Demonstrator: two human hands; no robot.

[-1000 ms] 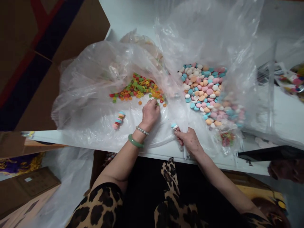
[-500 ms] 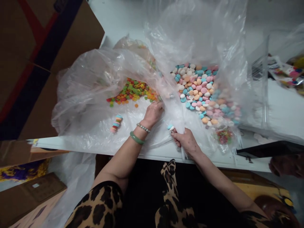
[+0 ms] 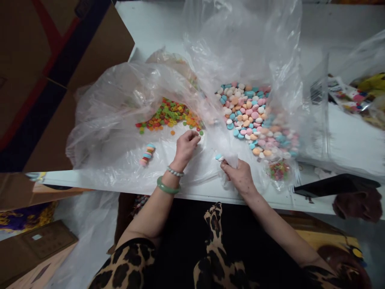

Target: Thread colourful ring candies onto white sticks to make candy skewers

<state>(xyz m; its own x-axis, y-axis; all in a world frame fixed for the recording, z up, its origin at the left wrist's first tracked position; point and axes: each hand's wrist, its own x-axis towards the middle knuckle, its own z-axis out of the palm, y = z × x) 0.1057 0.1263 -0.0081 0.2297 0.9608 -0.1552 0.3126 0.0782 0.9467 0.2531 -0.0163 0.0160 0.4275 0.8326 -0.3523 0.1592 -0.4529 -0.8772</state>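
Note:
My left hand (image 3: pixel 187 147), with a beaded bracelet and a green bangle at the wrist, is closed in a pinch. It is beside small ring-shaped candies (image 3: pixel 173 114) in red, orange, yellow and green, lying in a clear plastic bag (image 3: pixel 104 108). Whatever is between its fingertips is too small to make out. My right hand (image 3: pixel 239 174) is closed, with blue and white candies (image 3: pixel 219 157) at its fingertips and whitish, strip-like plastic (image 3: pixel 232 161) bunched against the fingers. To the left, a short stack of coloured candies (image 3: pixel 147 155) lies on the plastic.
Pastel round candies (image 3: pixel 245 112) fill a second clear bag (image 3: pixel 240 52) on the right. A small bag of ring candies (image 3: pixel 278 170) lies by the front edge of the white table (image 3: pixel 156 18). A cardboard box (image 3: pixel 99 52) stands left; a black object (image 3: pixel 337 184) is at right.
My left hand has drawn back a little to the left, off the plastic beside the ring candies. My right hand keeps hold of the candies, and the white plastic at it has shifted.

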